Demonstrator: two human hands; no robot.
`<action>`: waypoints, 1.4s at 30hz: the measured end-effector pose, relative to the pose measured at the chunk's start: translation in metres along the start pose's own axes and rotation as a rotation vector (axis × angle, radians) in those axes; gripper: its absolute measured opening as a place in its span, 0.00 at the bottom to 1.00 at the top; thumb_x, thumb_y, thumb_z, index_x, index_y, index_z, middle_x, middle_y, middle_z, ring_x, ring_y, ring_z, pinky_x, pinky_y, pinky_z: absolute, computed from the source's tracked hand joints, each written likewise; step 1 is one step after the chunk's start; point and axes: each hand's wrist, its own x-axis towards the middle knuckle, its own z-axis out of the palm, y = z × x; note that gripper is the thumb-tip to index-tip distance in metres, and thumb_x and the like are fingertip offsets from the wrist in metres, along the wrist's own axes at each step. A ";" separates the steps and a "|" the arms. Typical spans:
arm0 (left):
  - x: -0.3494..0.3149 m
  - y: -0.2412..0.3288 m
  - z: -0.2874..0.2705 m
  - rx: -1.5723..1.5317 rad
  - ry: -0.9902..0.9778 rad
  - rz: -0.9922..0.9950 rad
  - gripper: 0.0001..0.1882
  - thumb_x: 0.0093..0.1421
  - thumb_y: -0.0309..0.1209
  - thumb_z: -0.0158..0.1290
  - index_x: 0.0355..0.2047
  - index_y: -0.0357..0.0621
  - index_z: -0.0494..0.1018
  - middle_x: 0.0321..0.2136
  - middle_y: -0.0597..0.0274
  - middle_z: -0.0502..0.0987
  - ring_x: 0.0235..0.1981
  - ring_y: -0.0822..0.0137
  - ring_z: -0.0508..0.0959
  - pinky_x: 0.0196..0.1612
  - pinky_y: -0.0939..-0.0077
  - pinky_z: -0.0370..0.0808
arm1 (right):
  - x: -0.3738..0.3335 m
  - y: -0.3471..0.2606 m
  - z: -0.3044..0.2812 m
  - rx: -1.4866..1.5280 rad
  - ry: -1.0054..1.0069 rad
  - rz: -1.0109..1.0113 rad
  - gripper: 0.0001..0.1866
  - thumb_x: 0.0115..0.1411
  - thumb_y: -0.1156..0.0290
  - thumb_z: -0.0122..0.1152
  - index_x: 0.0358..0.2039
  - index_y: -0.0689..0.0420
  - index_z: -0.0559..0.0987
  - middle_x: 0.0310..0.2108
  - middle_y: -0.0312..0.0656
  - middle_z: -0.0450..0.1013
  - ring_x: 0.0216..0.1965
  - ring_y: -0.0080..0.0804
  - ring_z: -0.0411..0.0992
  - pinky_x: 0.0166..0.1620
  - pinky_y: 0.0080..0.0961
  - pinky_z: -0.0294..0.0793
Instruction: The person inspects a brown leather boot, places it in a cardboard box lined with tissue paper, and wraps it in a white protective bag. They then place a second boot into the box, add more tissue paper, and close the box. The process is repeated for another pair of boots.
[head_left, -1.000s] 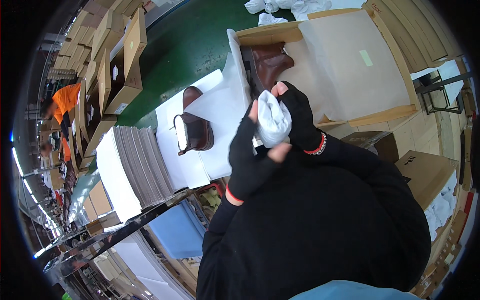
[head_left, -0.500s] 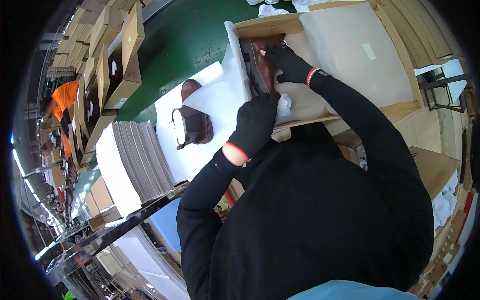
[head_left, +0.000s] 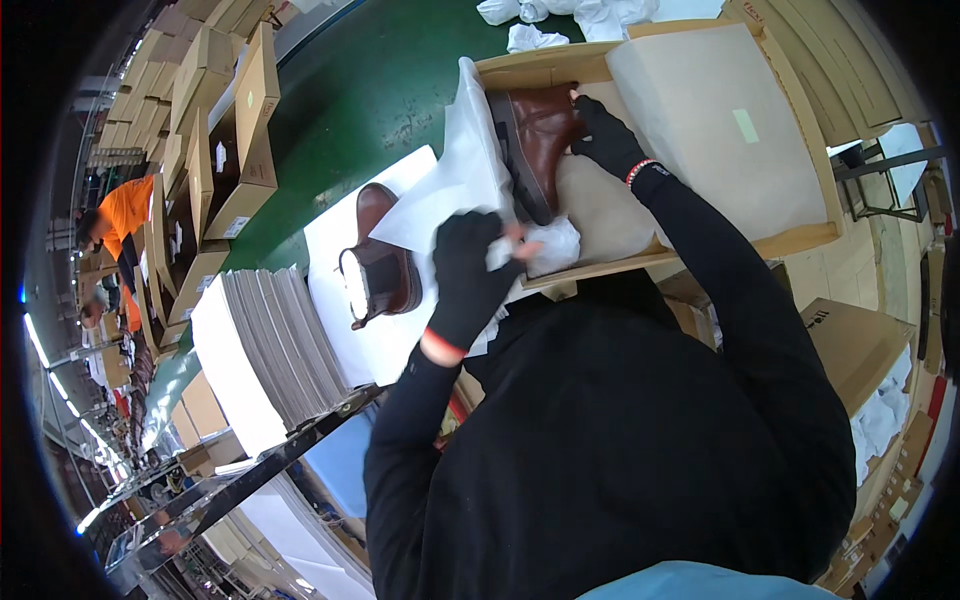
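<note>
Head view: left hand [head_left: 470, 265] blurry by white wad [head_left: 556, 248]; right hand [head_left: 608, 138] at brown boot [head_left: 541, 135]; both grips unclear

A boot [head_left: 545, 135] lay in the box [head_left: 548, 68], a second boot [head_left: 395, 275] to its left.
A wad [head_left: 556, 250] sat in the box's near left corner, a paper stack [head_left: 285, 340] stood farther left of the box, and more wads [head_left: 600, 18] lay behind it.

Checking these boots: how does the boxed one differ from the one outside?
The boxed boot lies on its side; the loose boot shows its pale opening. The right hand is at the boxed boot; neither hand touches the loose boot. A white sheet partly covers the loose boot, not the boxed boot. Both are brown.
</note>
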 end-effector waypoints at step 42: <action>-0.035 0.041 0.072 -0.221 -0.254 -0.021 0.21 0.56 0.42 0.56 0.46 0.43 0.74 0.30 0.53 0.76 0.33 0.52 0.76 0.37 0.58 0.70 | -0.006 -0.062 -0.096 -0.826 -0.759 -0.114 0.65 0.30 0.37 0.72 0.66 0.56 0.54 0.63 0.53 0.56 0.66 0.56 0.50 0.61 0.67 0.43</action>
